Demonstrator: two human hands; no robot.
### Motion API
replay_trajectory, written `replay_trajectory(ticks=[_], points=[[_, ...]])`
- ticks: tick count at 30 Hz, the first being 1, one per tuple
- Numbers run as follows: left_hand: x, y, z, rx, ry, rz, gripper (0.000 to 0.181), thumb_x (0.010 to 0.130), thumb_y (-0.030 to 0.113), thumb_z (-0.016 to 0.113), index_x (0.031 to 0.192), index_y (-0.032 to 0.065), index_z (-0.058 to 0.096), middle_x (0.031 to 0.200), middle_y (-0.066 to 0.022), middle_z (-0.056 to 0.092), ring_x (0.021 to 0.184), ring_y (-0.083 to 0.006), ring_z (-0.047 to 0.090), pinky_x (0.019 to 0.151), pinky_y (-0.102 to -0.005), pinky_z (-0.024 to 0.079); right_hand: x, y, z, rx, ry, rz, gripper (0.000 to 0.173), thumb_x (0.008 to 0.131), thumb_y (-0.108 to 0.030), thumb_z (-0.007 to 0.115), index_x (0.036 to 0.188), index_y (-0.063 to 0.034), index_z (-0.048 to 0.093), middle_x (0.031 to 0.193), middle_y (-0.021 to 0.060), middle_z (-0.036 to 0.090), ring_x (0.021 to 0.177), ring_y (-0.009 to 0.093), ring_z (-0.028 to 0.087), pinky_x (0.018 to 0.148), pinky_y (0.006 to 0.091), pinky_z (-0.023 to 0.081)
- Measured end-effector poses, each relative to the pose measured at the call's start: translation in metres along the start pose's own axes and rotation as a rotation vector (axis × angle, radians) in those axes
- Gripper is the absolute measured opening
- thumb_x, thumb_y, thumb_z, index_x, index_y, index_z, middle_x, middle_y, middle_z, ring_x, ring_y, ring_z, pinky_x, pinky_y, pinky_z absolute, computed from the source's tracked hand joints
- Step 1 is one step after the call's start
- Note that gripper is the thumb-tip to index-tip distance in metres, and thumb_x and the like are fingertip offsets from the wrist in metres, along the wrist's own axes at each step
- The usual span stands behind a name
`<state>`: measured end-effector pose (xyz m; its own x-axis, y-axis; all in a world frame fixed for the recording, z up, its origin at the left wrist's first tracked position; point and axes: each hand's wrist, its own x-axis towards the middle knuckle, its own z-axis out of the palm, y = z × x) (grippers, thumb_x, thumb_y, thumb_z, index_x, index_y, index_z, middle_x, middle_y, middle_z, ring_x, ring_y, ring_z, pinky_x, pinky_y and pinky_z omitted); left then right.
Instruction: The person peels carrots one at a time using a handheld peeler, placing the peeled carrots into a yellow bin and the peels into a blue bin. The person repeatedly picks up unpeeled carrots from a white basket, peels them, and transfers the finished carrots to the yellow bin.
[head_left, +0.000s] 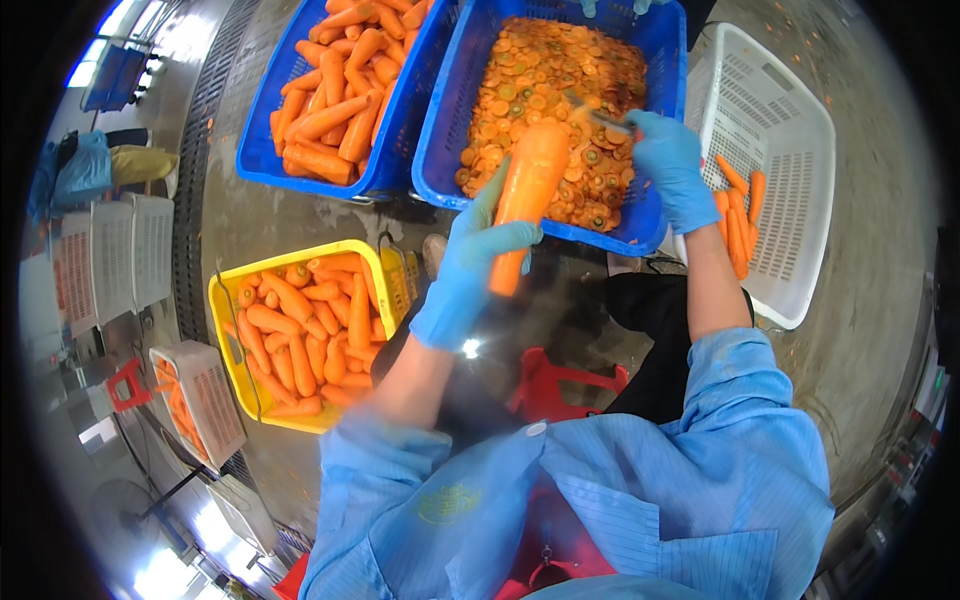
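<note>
In a blue glove, my left hand (480, 244) grips a large peeled carrot (529, 191), its thick end tilted up and away from me. My right hand (671, 165), gloved too, is closed around a tool with a metal blade (613, 122), blurred by motion; it looks like a knife or peeler, but I cannot tell which. Both hands are above the near part of a blue plastic crate (442, 196). That crate holds a thick layer of cut carrot ends and slices (555, 75). The blade is near the carrot's thick end and appears apart from it.
A second blue crate (259, 161) of whole carrots adjoins on the left. Nearer stands a yellow crate (382, 289) of carrots with metal handles. At right, a white perforated crate (795, 217) holds several carrots. A red stool (555, 390) is beneath me. Another person's gloved fingers (637, 6) show at the top.
</note>
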<state>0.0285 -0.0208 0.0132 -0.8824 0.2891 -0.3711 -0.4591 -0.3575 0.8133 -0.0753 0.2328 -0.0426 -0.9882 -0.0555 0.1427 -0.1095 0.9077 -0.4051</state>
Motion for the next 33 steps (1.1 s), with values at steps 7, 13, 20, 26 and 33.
replay_trajectory(ticks=[7, 13, 20, 26, 33], points=[[0.007, -0.003, 0.002, 0.031, 0.111, 0.007, 0.084, 0.072, 0.005, 0.068, 0.146, 0.0035, 0.029, 0.096, -0.0112, 0.061, 0.071, -0.0148, 0.060, 0.054, -0.0259, 0.049, -0.022, -0.038, 0.003, 0.164, -0.037, -0.283, 0.020, 0.077, -0.008, 0.057, 0.089, -0.0177, 0.069, 0.076, 0.0090, 0.066, 0.068, 0.030, 0.064, 0.059, 0.0418, 0.049], [0.009, -0.008, 0.000, 0.087, 0.192, -0.009, 0.083, 0.072, 0.004, 0.069, 0.146, 0.0038, 0.031, 0.094, -0.0095, 0.062, 0.068, -0.0145, 0.060, 0.054, -0.0265, 0.049, -0.028, -0.058, -0.003, 0.114, -0.173, -0.369, 0.028, 0.071, -0.001, 0.057, 0.092, -0.0142, 0.068, 0.075, 0.0089, 0.064, 0.067, 0.030, 0.063, 0.056, 0.0382, 0.047], [0.010, -0.008, 0.003, 0.085, 0.161, 0.007, 0.087, 0.071, 0.003, 0.069, 0.148, 0.0058, 0.028, 0.097, -0.0094, 0.062, 0.068, -0.0141, 0.060, 0.054, -0.0263, 0.048, -0.025, -0.045, 0.006, 0.102, -0.054, -0.355, 0.009, 0.074, -0.009, 0.059, 0.080, -0.0143, 0.063, 0.072, 0.0075, 0.062, 0.067, 0.030, 0.062, 0.056, 0.0414, 0.046], [0.002, -0.003, 0.000, 0.125, 0.068, -0.005, 0.090, 0.072, 0.001, 0.068, 0.149, 0.0045, 0.021, 0.113, -0.0104, 0.058, 0.072, -0.0119, 0.058, 0.058, -0.0246, 0.048, -0.003, -0.003, 0.009, -0.139, -0.120, -0.100, 0.018, 0.077, -0.007, 0.060, 0.093, -0.0141, 0.067, 0.081, 0.0086, 0.067, 0.071, 0.030, 0.064, 0.059, 0.0373, 0.048], [0.005, -0.001, 0.006, 0.200, 0.014, 0.056, 0.094, 0.071, 0.004, 0.070, 0.150, 0.0030, 0.020, 0.133, -0.0119, 0.049, 0.092, -0.0154, 0.059, 0.079, -0.0267, 0.049, -0.004, 0.014, 0.024, 0.671, -0.231, 0.107, 0.025, 0.087, -0.024, 0.061, 0.108, -0.0111, 0.067, 0.081, 0.0098, 0.069, 0.059, 0.017, 0.063, 0.056, 0.0297, 0.049]])
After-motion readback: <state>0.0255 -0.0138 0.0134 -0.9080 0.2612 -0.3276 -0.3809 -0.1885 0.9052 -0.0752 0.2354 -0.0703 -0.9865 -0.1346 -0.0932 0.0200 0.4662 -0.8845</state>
